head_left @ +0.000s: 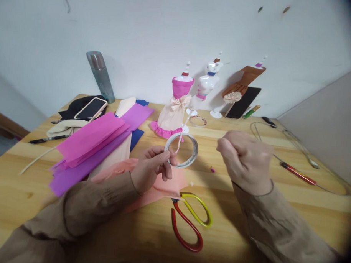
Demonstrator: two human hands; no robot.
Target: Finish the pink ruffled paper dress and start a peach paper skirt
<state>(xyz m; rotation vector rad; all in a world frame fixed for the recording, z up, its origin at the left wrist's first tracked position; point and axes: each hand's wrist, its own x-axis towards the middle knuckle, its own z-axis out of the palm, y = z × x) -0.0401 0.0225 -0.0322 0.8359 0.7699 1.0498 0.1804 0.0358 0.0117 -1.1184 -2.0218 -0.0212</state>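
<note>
My left hand [151, 166] pinches the lower left rim of a tape roll [195, 149], held upright above the table. A thin twisted pink strip [179, 142] shows through the ring, near my fingers. Off to the right, my right hand [246, 159] is closed in a fist above the table; what it holds, if anything, is hidden. Under my left hand lies peach crepe paper [178, 179], partly covered by my arm. Scissors with one red and one yellow handle [198, 245] lie below, their blades under the paper. A mini dress form in pink and peach [177, 114] stands behind the roll.
Further back are a white dress form [207, 86], a brown-dressed one [249, 78] and another tape ring [203, 124]. Pink and purple paper [91, 138], a phone [91, 108] and a bottle [104, 79] are left. A red-handled tool [297, 174] with a cord lies right.
</note>
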